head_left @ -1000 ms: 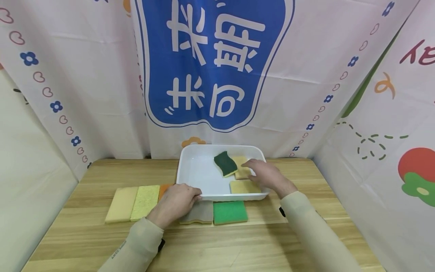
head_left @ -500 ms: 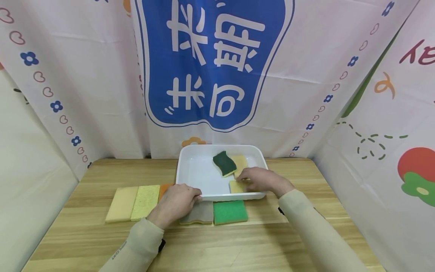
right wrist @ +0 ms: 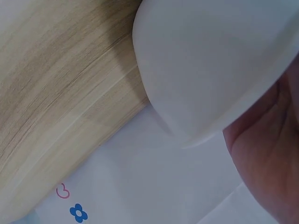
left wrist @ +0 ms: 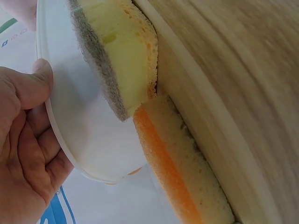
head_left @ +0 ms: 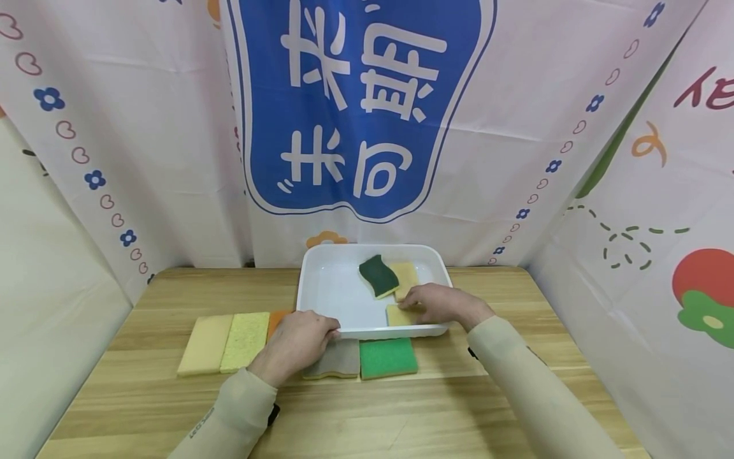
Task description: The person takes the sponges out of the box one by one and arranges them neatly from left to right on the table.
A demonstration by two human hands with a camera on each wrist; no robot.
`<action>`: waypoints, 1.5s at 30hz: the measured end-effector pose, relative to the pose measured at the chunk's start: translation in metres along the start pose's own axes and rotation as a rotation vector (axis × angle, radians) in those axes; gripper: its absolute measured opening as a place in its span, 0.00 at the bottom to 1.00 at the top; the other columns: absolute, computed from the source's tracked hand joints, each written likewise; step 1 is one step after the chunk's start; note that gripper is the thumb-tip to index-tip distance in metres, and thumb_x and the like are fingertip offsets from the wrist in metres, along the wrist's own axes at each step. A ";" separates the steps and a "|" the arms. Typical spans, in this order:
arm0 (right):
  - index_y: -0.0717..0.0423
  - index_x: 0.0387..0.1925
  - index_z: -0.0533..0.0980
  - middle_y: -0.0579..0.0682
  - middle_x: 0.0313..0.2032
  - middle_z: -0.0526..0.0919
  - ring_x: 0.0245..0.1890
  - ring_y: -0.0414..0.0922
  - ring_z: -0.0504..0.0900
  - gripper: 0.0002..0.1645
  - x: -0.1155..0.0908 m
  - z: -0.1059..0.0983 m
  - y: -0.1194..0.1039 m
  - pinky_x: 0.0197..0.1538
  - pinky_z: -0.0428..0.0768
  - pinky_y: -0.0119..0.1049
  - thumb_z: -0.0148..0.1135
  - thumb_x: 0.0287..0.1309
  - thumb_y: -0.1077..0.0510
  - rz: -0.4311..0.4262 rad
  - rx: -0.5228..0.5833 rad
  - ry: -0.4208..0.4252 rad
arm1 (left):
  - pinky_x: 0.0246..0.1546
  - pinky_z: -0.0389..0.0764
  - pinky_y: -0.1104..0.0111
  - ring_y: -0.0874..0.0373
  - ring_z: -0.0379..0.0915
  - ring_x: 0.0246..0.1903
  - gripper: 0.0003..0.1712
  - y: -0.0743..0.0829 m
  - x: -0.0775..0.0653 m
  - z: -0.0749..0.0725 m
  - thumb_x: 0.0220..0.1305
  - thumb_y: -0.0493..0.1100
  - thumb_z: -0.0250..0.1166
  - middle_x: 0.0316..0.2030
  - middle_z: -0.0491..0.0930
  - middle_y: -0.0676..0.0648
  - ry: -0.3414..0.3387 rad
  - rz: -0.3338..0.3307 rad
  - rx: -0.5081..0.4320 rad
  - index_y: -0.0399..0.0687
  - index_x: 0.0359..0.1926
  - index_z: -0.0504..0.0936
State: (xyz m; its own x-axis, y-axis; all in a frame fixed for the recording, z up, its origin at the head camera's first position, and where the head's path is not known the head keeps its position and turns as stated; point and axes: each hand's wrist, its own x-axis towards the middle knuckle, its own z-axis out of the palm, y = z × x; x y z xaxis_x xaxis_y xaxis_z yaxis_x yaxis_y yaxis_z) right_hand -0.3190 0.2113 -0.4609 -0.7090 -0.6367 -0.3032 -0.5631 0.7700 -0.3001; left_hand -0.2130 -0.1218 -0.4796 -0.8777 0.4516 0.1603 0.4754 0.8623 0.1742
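A white tray [head_left: 338, 299] stands at the back of the wooden table. On its near left rim my left hand [head_left: 304, 335] grips, thumb on one side of the rim and fingers on the other in the left wrist view. Three sponges lie inside: a wavy dark green one [head_left: 378, 276], a pale yellow one [head_left: 407, 275] partly beneath it, and a yellow one [head_left: 395, 316] in the near right corner. My right hand [head_left: 438, 305] is over that corner sponge, fingertips touching it. The thumb and the sponge's right part are hidden, so whether I pinch it cannot be told.
Before the tray lies a row of sponges: pale yellow [head_left: 204, 345], speckled yellow [head_left: 244, 342], orange [left wrist: 168, 168], wavy grey [head_left: 335, 359] and green [head_left: 388, 358]. A printed curtain [head_left: 516, 95] hangs behind the table [head_left: 355, 414]. My left forearm crosses the row.
My right hand has moved down and left from above the pale yellow sponge onto the corner sponge, then stays almost still. The tray shifts very slightly left. The left hand keeps its grip.
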 end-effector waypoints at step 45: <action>0.52 0.70 0.87 0.52 0.72 0.91 0.76 0.53 0.86 0.29 0.003 0.005 0.009 0.85 0.82 0.55 0.85 0.70 0.58 0.013 -0.016 0.043 | 0.23 0.79 0.62 0.61 0.74 0.24 0.08 0.002 0.000 0.002 0.80 0.45 0.78 0.29 0.92 0.51 -0.001 -0.004 0.018 0.53 0.38 0.96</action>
State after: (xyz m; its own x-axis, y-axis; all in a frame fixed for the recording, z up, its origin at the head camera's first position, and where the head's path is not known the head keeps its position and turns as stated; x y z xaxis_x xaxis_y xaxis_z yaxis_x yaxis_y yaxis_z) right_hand -0.3243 0.2162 -0.4689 -0.7337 -0.6246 -0.2674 -0.5603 0.7789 -0.2819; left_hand -0.2125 -0.1195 -0.4808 -0.8796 0.4486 0.1583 0.4711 0.8679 0.1577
